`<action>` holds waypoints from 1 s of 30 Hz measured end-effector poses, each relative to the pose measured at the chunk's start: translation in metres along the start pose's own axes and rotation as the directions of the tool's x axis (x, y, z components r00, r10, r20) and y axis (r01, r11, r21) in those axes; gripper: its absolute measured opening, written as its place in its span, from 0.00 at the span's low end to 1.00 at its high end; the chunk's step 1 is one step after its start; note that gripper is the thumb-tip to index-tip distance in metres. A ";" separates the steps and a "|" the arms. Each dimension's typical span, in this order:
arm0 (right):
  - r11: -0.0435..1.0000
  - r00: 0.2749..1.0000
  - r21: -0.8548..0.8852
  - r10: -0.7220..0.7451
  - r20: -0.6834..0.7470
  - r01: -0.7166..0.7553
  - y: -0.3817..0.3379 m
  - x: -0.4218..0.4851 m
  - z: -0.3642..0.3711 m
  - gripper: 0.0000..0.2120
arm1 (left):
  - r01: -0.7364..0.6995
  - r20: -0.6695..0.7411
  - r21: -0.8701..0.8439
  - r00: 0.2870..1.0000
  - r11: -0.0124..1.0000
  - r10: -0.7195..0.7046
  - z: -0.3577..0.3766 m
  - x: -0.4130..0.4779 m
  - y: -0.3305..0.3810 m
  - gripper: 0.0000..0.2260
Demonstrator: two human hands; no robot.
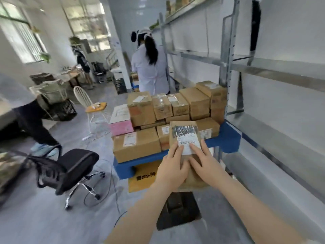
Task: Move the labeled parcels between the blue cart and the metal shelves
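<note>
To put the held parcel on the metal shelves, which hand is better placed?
Probably the right hand: the metal shelves stand on its side, while the left hand is nearer the blue cart. Both hold the parcel.

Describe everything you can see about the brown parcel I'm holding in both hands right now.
The brown paper-wrapped parcel is a flat, rectangular packet held upright in front of the blue cart, tilted slightly. A white label with a barcode sits on its front, under a band of scribbled-out dark print. The left hand and the right hand grip its lower half, fingers lying on the label's bottom edge. Nothing else touches it; its lower end is hidden behind the hands.
</note>
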State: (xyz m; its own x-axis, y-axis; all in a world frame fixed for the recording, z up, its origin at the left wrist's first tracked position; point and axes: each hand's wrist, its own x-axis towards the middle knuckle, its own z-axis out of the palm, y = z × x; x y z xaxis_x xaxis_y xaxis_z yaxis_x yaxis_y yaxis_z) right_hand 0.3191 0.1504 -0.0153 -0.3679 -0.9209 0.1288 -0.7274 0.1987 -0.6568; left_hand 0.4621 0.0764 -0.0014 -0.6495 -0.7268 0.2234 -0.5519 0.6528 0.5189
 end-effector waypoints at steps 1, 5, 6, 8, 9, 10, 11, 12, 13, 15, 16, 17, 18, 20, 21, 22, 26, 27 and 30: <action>0.999 0.999 0.018 -0.036 0.028 0.036 -0.017 0.018 0.011 0.26 | 0.026 -0.028 0.006 0.999 1.000 -0.026 -0.015 0.003 -0.017 0.26; 0.986 0.973 0.055 -0.167 0.158 0.160 -0.067 0.081 0.052 0.26 | 0.176 -0.115 -0.006 0.978 0.984 -0.175 -0.058 0.015 -0.080 0.25; 0.982 0.963 0.057 -0.190 0.192 0.183 -0.076 0.096 0.062 0.26 | 0.212 -0.134 -0.009 0.968 0.977 -0.212 -0.065 0.019 -0.092 0.24; 0.973 0.940 0.061 -0.232 0.250 0.224 -0.092 0.125 0.079 0.26 | 0.271 -0.167 -0.007 0.949 0.963 -0.268 -0.077 0.028 -0.114 0.24; 0.968 0.928 0.068 -0.252 0.275 0.243 -0.098 0.138 0.087 0.26 | 0.298 -0.180 -0.008 0.939 0.955 -0.294 -0.081 0.034 -0.123 0.24; 0.963 0.916 0.076 -0.270 0.298 0.259 -0.103 0.152 0.094 0.27 | 0.325 -0.192 -0.009 0.927 0.946 -0.321 -0.085 0.040 -0.132 0.23; 0.959 0.903 0.081 -0.285 0.321 0.273 -0.106 0.165 0.100 0.27 | 0.352 -0.202 -0.010 0.916 0.936 -0.346 -0.087 0.046 -0.139 0.23; 0.954 0.889 0.087 -0.298 0.347 0.286 -0.108 0.179 0.105 0.27 | 0.379 -0.213 -0.016 0.903 0.925 -0.373 -0.087 0.053 -0.146 0.23; 0.950 0.873 0.092 -0.310 0.376 0.298 -0.108 0.192 0.110 0.27 | 0.408 -0.224 -0.028 0.887 0.912 -0.404 -0.086 0.059 -0.152 0.23; 0.939 0.833 0.089 -0.336 0.439 0.332 -0.105 0.219 0.119 0.27 | 0.469 -0.246 -0.066 0.848 0.881 -0.470 -0.079 0.070 -0.160 0.23; 0.932 0.811 0.079 -0.346 0.472 0.353 -0.103 0.231 0.124 0.27 | 0.499 -0.253 -0.085 0.826 0.862 -0.503 -0.074 0.076 -0.164 0.23; 0.925 0.788 0.068 -0.355 0.503 0.373 -0.099 0.242 0.128 0.27 | 0.528 -0.257 -0.103 0.804 0.843 -0.536 -0.068 0.081 -0.167 0.24; 0.920 0.767 0.063 -0.360 0.531 0.387 -0.095 0.251 0.133 0.27 | 0.555 -0.259 -0.123 0.783 0.823 -0.566 -0.062 0.085 -0.169 0.24; 0.907 0.729 0.070 -0.377 0.571 0.415 -0.085 0.266 0.141 0.27 | 0.589 -0.259 -0.158 0.750 0.792 -0.609 -0.048 0.093 -0.172 0.24; 0.899 0.713 0.076 -0.391 0.583 0.431 -0.080 0.272 0.145 0.27 | 0.599 -0.263 -0.167 0.739 0.783 -0.621 -0.042 0.097 -0.172 0.24; 0.892 0.699 0.083 -0.404 0.590 0.445 -0.076 0.277 0.148 0.26 | 0.607 -0.269 -0.177 0.728 0.775 -0.631 -0.037 0.100 -0.172 0.25; 0.869 0.651 0.093 -0.430 0.626 0.485 -0.074 0.302 0.151 0.24 | 0.642 -0.279 -0.230 0.676 0.731 -0.682 -0.029 0.115 -0.168 0.25; 0.862 0.636 0.088 -0.432 0.639 0.499 -0.076 0.310 0.149 0.23 | 0.655 -0.258 -0.231 0.672 0.719 -0.695 -0.028 0.120 -0.167 0.25; 0.831 0.591 0.077 -0.454 0.666 0.552 -0.079 0.338 0.142 0.22 | 0.687 -0.182 -0.158 0.685 0.709 -0.705 -0.030 0.131 -0.172 0.24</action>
State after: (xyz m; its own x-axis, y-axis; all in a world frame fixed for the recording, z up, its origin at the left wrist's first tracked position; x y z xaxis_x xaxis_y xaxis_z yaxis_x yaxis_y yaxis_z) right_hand 0.3349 -0.2239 -0.0257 0.4988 -0.8583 -0.1204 -0.7626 -0.3687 -0.5315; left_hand 0.4876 -0.1372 -0.0367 0.0395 -0.9973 -0.0622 -0.7553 -0.0705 0.6516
